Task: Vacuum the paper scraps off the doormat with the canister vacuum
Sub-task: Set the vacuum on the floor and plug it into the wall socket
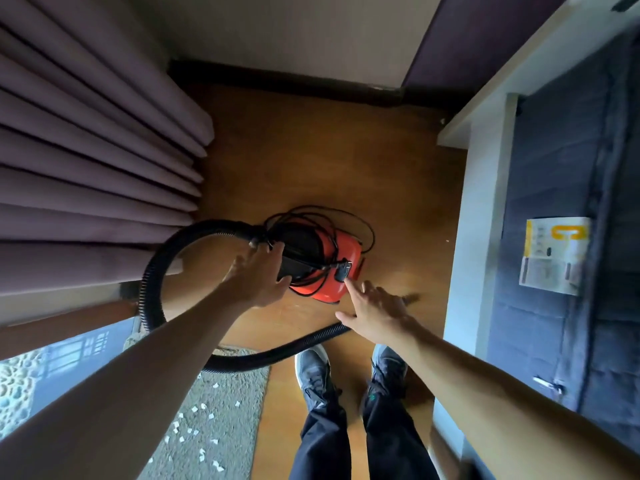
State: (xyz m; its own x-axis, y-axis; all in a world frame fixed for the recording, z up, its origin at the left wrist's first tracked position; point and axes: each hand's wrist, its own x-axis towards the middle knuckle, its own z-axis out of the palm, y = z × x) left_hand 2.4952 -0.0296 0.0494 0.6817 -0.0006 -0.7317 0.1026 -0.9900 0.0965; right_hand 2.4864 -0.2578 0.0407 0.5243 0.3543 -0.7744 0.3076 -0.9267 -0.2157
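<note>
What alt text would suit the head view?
The left hand and right hand, both open, reach to a red canister vacuum on the wooden floor, cord wrapped over it. Its black hose loops toward a grey doormat strewn with white paper scraps.

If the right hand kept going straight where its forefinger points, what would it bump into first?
Probably the small black plug-like part on the red canister vacuum; the right hand is nearly there, though depth is unclear.

Brown wood floor (311,150). On it: red canister vacuum (337,268), black cord (371,233) looped over it and spilling onto the boards, ribbed hose (149,289) curving across the far edge of the grey doormat (242,386), paper scraps (194,410) on the mat, two dark shoes (311,368) just right of it.
</note>
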